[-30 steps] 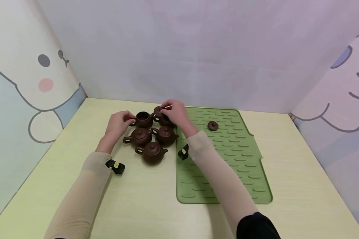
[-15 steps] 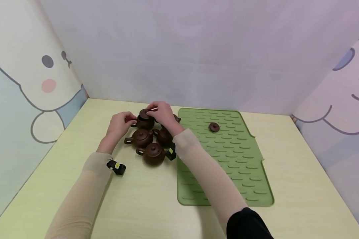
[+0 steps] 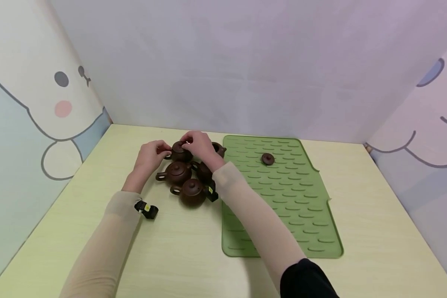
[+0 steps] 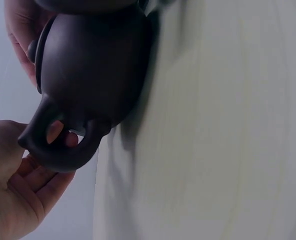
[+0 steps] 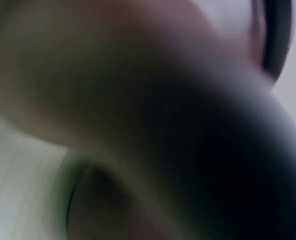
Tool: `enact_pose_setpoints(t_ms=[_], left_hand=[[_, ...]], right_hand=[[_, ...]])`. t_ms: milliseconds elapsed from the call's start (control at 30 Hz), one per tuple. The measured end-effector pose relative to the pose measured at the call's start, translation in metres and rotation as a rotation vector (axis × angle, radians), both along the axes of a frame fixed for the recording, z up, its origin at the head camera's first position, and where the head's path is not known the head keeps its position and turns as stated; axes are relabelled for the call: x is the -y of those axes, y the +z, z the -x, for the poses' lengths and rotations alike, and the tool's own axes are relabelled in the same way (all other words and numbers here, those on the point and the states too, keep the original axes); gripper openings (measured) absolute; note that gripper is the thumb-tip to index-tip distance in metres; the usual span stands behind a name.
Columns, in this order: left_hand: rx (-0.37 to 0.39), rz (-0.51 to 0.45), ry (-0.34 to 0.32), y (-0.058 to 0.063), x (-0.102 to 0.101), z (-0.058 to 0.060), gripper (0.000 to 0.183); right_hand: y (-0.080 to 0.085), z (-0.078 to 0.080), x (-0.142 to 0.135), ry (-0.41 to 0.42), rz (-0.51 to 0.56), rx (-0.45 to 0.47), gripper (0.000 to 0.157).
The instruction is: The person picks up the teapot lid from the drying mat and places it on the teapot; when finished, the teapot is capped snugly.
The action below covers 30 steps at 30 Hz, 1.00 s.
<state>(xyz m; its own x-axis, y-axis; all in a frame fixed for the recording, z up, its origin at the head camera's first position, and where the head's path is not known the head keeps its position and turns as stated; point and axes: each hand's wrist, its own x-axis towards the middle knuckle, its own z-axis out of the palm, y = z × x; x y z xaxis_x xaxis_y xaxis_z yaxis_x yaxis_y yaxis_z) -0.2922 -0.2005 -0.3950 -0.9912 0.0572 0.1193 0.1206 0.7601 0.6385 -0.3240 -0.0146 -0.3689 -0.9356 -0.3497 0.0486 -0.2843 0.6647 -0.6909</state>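
My left hand (image 3: 150, 157) pinches the handle of the back-left dark brown teapot (image 3: 182, 157). On its mouth sits a round lid (image 3: 176, 146), its knob pinched by my right hand (image 3: 200, 146). In the left wrist view, a nearer lidded teapot (image 4: 92, 65) hides the gripped one, and left fingertips show through its handle. Behind my right hand, partly covered, stands an open-topped teapot (image 3: 220, 150). The right wrist view is mostly dark blur.
Close in front stand more lidded teapots: one at left (image 3: 177, 173), another at right (image 3: 203, 171), and a front one (image 3: 192, 193). A green ridged mat (image 3: 283, 215) lies to the right, bearing a loose small lid (image 3: 267, 159). A pale wall rises behind the table.
My right hand has carried the lid leftward from above the neighbouring teapot and lowered it onto the back-left teapot's mouth. The left hand has kept its hold on the handle.
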Motion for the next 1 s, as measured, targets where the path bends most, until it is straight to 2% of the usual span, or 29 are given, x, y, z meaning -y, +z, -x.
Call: enact_pose_setpoints(t_ms=[133, 367, 667, 1000], left_hand=[[0.022, -0.011, -0.002, 0.003, -0.001, -0.002, 0.014], [0.058, -0.005, -0.040, 0.007, -0.003, 0.000, 0.024], [-0.009, -0.005, -0.071, 0.018, -0.014, 0.003, 0.023], [-0.071, -0.033, -0.081, 0.034, -0.037, 0.009, 0.024]], right_hand=[[0.001, 0.000, -0.005, 0.016, 0.015, 0.021, 0.019], [0.007, -0.001, -0.025, 0.005, 0.107, 0.024, 0.023], [0.017, 0.000, -0.068, -0.065, 0.169, -0.012, 0.021], [0.014, 0.002, -0.121, -0.179, 0.179, -0.019, 0.021]])
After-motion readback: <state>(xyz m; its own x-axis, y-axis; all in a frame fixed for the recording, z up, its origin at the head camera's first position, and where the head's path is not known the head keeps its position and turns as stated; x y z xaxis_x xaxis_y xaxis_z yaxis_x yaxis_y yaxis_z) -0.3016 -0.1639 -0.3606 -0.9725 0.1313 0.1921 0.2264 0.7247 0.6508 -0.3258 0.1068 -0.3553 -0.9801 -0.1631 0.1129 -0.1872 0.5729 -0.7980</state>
